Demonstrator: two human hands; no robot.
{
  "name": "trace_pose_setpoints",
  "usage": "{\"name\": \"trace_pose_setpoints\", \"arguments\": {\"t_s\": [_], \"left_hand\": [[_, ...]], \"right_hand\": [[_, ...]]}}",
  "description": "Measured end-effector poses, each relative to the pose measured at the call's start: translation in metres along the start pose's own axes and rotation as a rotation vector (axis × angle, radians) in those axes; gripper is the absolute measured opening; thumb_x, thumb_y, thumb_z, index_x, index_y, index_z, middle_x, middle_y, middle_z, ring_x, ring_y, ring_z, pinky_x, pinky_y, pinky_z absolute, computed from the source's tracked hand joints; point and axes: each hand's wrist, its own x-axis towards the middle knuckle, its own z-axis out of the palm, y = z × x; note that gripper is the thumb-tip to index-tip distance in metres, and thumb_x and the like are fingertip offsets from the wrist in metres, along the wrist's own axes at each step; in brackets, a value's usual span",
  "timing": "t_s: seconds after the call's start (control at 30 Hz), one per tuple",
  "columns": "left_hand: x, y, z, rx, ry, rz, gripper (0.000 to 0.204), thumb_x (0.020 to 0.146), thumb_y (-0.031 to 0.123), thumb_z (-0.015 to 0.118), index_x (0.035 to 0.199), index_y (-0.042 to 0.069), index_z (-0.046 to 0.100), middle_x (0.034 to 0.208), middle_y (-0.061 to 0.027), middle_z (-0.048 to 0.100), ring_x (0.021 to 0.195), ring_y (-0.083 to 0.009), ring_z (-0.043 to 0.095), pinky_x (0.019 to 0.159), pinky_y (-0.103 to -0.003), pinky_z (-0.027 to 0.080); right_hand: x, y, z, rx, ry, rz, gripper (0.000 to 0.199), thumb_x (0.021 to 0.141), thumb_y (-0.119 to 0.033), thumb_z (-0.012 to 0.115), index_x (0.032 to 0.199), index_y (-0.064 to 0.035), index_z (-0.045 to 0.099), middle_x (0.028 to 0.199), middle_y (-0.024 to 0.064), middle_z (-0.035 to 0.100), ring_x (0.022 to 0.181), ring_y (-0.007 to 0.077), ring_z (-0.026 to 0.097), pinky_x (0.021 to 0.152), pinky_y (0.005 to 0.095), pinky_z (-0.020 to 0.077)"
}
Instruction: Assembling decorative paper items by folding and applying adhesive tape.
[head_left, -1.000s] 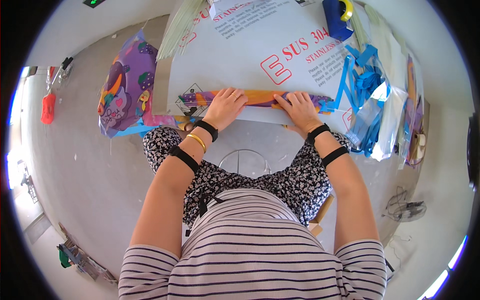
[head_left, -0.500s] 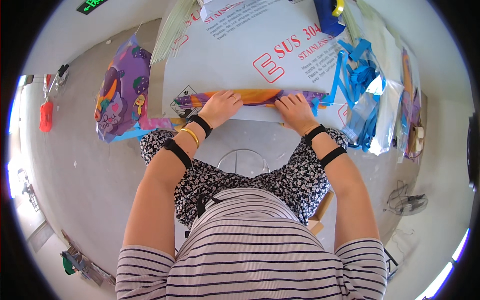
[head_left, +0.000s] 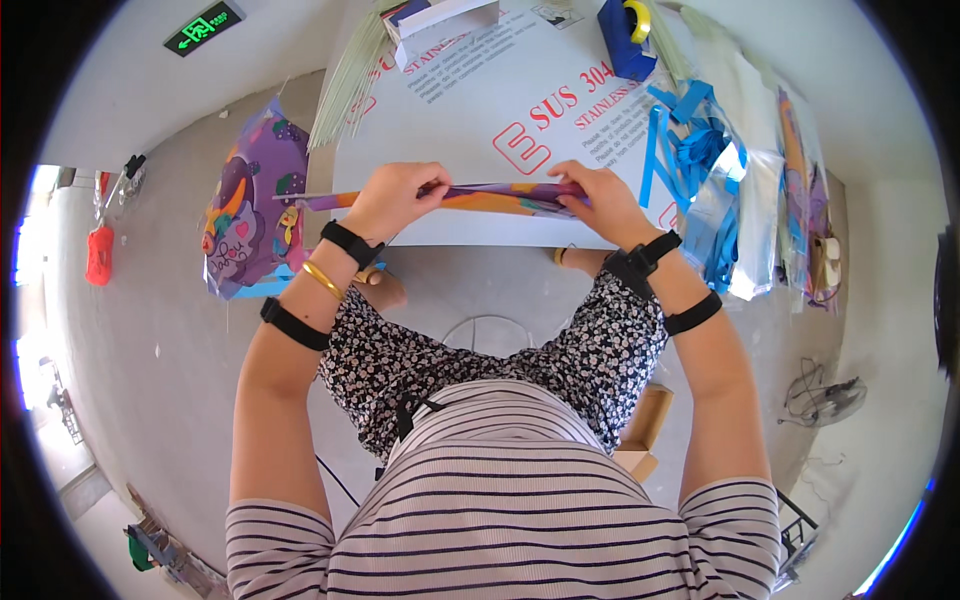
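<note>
A narrow roll of purple and orange printed sheet (head_left: 505, 198) stretches between my two hands, above the near part of the white-topped table (head_left: 480, 232). From its left end a thin pale tip (head_left: 312, 198) sticks out past the table's left side. My left hand (head_left: 400, 195) is closed round the roll, with thumb and fingers pinched at its inner side. Towards the other end, my right hand (head_left: 602, 202) grips it between thumb and fingers. The palms hide parts of the roll, and its right end is covered by my right hand.
Blue strips (head_left: 705, 150) and clear plastic bags (head_left: 760, 215) lie at the table's right. Thin pale sticks (head_left: 350, 95), a white box (head_left: 450, 32) and a blue tape dispenser (head_left: 625, 50) lie farther back. A purple printed sheet (head_left: 262, 200) hangs at the left edge.
The printed roll has gone from lying under my hands at the table's near edge to being gripped, thinner and shifted left. My left hand has moved left; my right fingers have curled round it.
</note>
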Motion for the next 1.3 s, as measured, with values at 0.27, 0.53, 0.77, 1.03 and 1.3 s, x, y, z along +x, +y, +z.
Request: {"name": "trace_pose_setpoints", "arguments": {"t_s": [0.27, 0.53, 0.77, 1.03, 1.3], "left_hand": [[-0.031, -0.025, 0.001, -0.377, -0.177, -0.277, 0.012, 0.094, 0.007, 0.068, 0.101, -0.003, 0.071, 0.086, -0.0055, 0.074, 0.079, -0.0081, 0.067, 0.072, -0.025, 0.053], [-0.018, -0.076, 0.056, -0.497, -0.278, -0.361, 0.014, 0.095, 0.008, 0.068, 0.103, -0.002, 0.071, 0.088, -0.0040, 0.074, 0.079, -0.0072, 0.065, 0.071, -0.024, 0.052], [-0.007, -0.089, 0.068, -0.405, -0.386, -0.367, 0.015, 0.095, 0.009, 0.066, 0.108, 0.002, 0.068, 0.084, -0.0066, 0.073, 0.075, -0.0098, 0.063, 0.070, -0.028, 0.052], [-0.009, -0.062, 0.067, -0.138, -0.317, -0.128, 0.020, 0.094, 0.010, 0.065, 0.113, 0.007, 0.060, 0.095, -0.0100, 0.070, 0.085, -0.0243, 0.069, 0.078, -0.038, 0.054], [-0.006, -0.061, 0.075, -0.069, -0.297, -0.227, 0.026, 0.093, 0.017, 0.072, 0.111, 0.006, 0.057, 0.097, -0.0121, 0.069, 0.093, -0.0294, 0.070, 0.082, -0.040, 0.054]], "right_hand": [[-0.023, -0.006, -0.041, -0.133, 0.343, -0.172, 0.032, 0.084, -0.009, 0.072, 0.115, -0.0092, 0.062, 0.100, 0.0104, 0.067, 0.101, 0.0300, 0.063, 0.093, 0.0416, 0.0490], [-0.035, 0.029, 0.034, -0.188, 0.043, -0.067, 0.033, 0.081, -0.014, 0.075, 0.112, -0.0130, 0.065, 0.111, 0.0059, 0.062, 0.108, 0.0290, 0.058, 0.093, 0.0430, 0.0462], [-0.003, 0.063, 0.068, -0.200, -0.207, 0.066, 0.018, 0.085, -0.020, 0.074, 0.102, -0.0144, 0.068, 0.105, 0.0025, 0.065, 0.111, 0.0243, 0.060, 0.096, 0.0416, 0.0440], [0.019, 0.083, 0.067, -0.146, -0.422, 0.081, 0.019, 0.091, -0.026, 0.070, 0.106, -0.0139, 0.071, 0.106, 0.0066, 0.069, 0.111, 0.0277, 0.062, 0.093, 0.0445, 0.0467], [0.036, 0.070, 0.064, -0.153, -0.394, 0.232, 0.017, 0.098, -0.027, 0.061, 0.104, -0.0115, 0.067, 0.094, 0.0136, 0.073, 0.093, 0.0353, 0.069, 0.079, 0.0495, 0.0521]]}}
